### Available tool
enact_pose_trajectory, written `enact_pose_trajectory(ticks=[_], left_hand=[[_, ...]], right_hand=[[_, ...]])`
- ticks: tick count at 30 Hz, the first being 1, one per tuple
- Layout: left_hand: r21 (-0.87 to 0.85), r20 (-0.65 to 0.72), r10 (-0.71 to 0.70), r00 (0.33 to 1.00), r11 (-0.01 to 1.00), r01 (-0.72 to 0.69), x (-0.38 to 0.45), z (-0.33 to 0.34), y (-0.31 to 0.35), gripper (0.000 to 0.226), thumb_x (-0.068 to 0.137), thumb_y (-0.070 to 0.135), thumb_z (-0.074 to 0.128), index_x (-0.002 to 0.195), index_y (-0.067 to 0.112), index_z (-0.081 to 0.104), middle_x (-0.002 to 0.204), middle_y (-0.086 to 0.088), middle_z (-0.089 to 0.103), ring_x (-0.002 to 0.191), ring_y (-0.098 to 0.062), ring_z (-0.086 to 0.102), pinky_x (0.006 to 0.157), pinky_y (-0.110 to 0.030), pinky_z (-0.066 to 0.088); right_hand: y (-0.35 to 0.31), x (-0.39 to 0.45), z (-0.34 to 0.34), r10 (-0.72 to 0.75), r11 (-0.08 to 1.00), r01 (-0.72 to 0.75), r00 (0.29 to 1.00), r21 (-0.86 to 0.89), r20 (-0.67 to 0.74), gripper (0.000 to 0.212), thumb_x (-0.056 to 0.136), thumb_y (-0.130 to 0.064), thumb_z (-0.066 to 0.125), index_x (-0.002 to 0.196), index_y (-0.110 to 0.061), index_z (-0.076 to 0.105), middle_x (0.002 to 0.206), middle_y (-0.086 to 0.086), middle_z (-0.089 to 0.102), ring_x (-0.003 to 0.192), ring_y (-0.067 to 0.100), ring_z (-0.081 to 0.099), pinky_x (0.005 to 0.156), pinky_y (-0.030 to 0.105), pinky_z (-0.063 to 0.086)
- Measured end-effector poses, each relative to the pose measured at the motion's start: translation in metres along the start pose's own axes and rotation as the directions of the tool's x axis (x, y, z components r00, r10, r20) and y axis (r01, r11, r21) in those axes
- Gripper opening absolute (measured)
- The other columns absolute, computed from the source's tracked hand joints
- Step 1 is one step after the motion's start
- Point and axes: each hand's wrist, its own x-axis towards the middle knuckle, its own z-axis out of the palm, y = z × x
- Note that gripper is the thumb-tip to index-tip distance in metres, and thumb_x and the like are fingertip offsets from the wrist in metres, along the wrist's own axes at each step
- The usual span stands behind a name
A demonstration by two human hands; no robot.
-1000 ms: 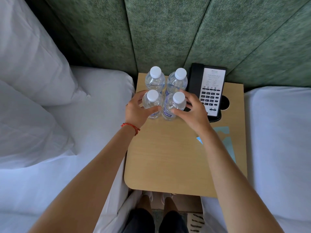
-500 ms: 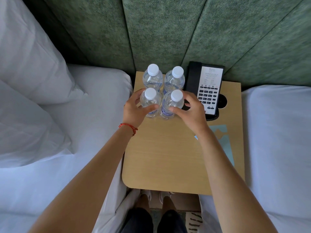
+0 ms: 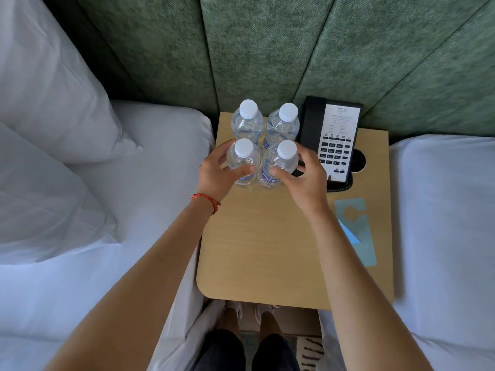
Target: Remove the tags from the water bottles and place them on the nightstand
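Several clear water bottles with white caps stand upright in a tight square at the back left of the wooden nightstand (image 3: 262, 245). My left hand (image 3: 217, 175) wraps the front left bottle (image 3: 243, 159), thumb across its front. My right hand (image 3: 305, 178) wraps the front right bottle (image 3: 281, 164) the same way. Behind them stand the back left bottle (image 3: 247, 121) and back right bottle (image 3: 284, 124), untouched. Light blue tags (image 3: 356, 228) lie flat by the nightstand's right edge, partly hidden by my right forearm.
A black desk phone (image 3: 334, 140) with its coiled cord stands right of the bottles, by a round hole (image 3: 359, 160) in the tabletop. White beds flank the nightstand; pillows (image 3: 53, 103) lie on the left bed. A green padded headboard (image 3: 267, 49) rises behind.
Both hands stay on the two front bottles. The fingers have shifted slightly around them, and the bottles sit in the same square.
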Motion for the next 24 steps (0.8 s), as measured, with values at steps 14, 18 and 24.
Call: enact_pose_trajectory(ticks=[14,18,24], left_hand=[[-0.002,-0.03,0.027,0.999,1.0,-0.027,-0.0009,0.0047,-0.0025,0.063,0.065,0.018,0.082,0.122,0.016,0.057,0.122,0.0,0.061,0.114,-0.012,0.056,0.089,-0.011,0.045],[0.003,-0.019,0.027,0.999,1.0,-0.027,-0.0016,0.0047,-0.0019,0.062,0.066,0.018,0.082,0.123,0.016,0.057,0.122,0.001,0.061,0.115,-0.012,0.055,0.091,-0.012,0.045],[0.022,-0.012,-0.012,1.0,1.0,0.013,-0.0075,0.0026,0.0011,0.068,0.07,0.023,0.079,0.13,0.016,0.048,0.126,0.001,0.058,0.117,-0.012,0.052,0.094,-0.017,0.043]], right_hand=[[0.0028,0.0075,-0.0091,0.033,0.999,-0.036,0.99,0.021,0.135,0.067,0.072,-0.022,0.077,0.133,-0.018,0.049,0.134,-0.001,0.053,0.124,0.012,0.049,0.106,0.039,0.04],[0.0042,0.0058,-0.0084,0.037,0.999,-0.042,0.988,0.028,0.151,0.07,0.071,-0.028,0.076,0.135,-0.02,0.046,0.136,-0.001,0.052,0.126,0.013,0.048,0.107,0.04,0.039],[0.004,0.0008,-0.0073,0.04,0.999,-0.039,0.987,-0.007,0.153,0.073,0.073,-0.034,0.072,0.138,-0.021,0.042,0.14,-0.001,0.049,0.129,0.01,0.044,0.11,0.037,0.036]])
